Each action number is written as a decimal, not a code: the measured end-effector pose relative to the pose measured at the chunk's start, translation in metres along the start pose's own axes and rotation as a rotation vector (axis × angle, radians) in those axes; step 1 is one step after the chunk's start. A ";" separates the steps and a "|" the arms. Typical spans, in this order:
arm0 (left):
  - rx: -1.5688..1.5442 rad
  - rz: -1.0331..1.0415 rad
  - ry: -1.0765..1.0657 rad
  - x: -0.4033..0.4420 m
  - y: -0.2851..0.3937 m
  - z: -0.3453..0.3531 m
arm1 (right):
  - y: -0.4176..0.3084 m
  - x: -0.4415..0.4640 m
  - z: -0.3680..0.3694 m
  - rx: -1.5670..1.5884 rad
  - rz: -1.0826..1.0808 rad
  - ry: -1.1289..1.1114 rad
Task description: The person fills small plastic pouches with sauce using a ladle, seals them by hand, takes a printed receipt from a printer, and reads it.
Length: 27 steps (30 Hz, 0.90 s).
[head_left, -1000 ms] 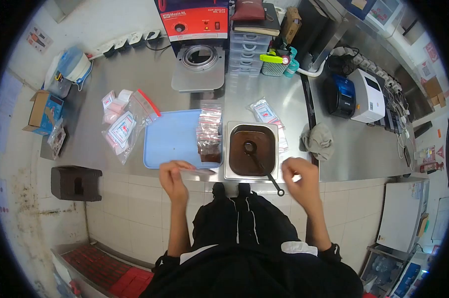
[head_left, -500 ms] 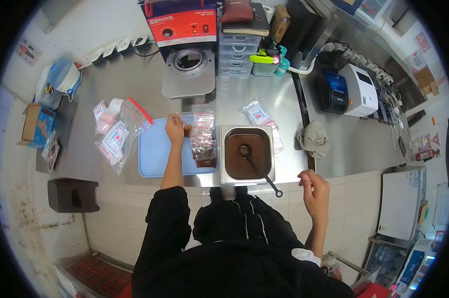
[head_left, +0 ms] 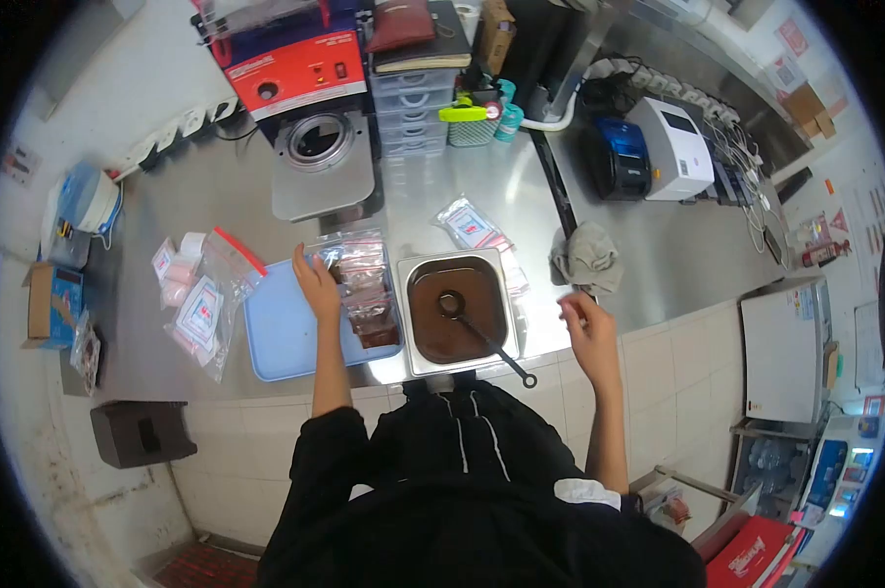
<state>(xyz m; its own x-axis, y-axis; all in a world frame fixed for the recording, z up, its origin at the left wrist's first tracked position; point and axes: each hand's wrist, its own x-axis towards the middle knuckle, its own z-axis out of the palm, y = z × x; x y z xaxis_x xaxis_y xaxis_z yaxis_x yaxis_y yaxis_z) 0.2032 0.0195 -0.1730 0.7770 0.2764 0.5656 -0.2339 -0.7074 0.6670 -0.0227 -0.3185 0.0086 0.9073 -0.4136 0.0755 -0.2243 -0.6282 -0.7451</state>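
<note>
My left hand is over the blue tray, open, its fingers apart beside several small zip bags filled with something brown. The bags lie overlapping along the tray's right side. Right of the tray, a steel pan contains brown sauce. A black ladle rests in it, its handle reaching over the front rim. My right hand hovers near the counter's front edge, right of the pan, fingers loosely bent and nothing visible in them. Flat clear packets lie behind and beside the pan.
A grey cloth lies right of the packets. The red-fronted cup sealer stands at the back, beside a drawer unit. Printers are at the right. A clear bag of packets lies left of the tray.
My left hand has gone from fingers closed at the small bags to fingers apart beside them. My right hand has come up closer to the counter. The whole view has shifted and turned.
</note>
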 end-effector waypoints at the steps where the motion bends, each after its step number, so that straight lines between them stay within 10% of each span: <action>1: -0.238 -0.121 -0.178 -0.004 -0.002 -0.006 | 0.021 0.010 0.011 0.087 0.056 -0.027; 15: -0.420 -0.012 -0.270 -0.053 0.090 -0.100 | 0.099 0.028 0.089 -0.238 -0.366 -0.004; 19: -0.391 0.056 -0.418 -0.053 0.167 -0.120 | 0.070 0.034 0.065 0.247 -0.116 0.145; 27: -1.119 -0.358 -0.865 -0.071 0.250 -0.121 | -0.075 -0.026 0.035 1.058 0.010 -0.509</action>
<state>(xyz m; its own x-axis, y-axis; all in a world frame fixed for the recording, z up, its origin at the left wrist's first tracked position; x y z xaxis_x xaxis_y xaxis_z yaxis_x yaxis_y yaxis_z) 0.0187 -0.0981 0.0129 0.8974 -0.4299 0.0988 0.0343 0.2912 0.9561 -0.0176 -0.2375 0.0398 0.9985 0.0468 -0.0286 -0.0426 0.3339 -0.9417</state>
